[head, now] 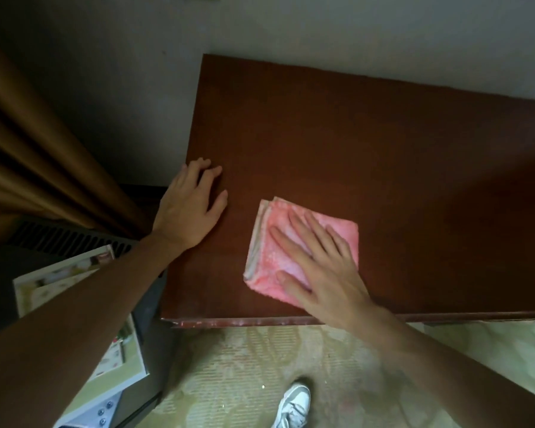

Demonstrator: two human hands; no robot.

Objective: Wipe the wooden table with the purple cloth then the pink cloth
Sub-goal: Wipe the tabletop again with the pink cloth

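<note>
A folded pink cloth (pixel 267 242) lies flat on the dark wooden table (pixel 368 143), close to its near edge. My right hand (pixel 318 261) presses down on the cloth with its fingers spread, covering the cloth's right half. My left hand (pixel 189 205) rests palm down at the table's left edge, fingers apart, holding nothing. No purple cloth is in view.
A brown curtain (pixel 37 156) hangs at the left beside a dark vent (pixel 65 239). A printed booklet (pixel 74 273) lies on a low surface under my left forearm. Patterned carpet (pixel 244 366) and a white shoe (pixel 294 406) show below the table. A grey wall (pixel 352 32) stands behind.
</note>
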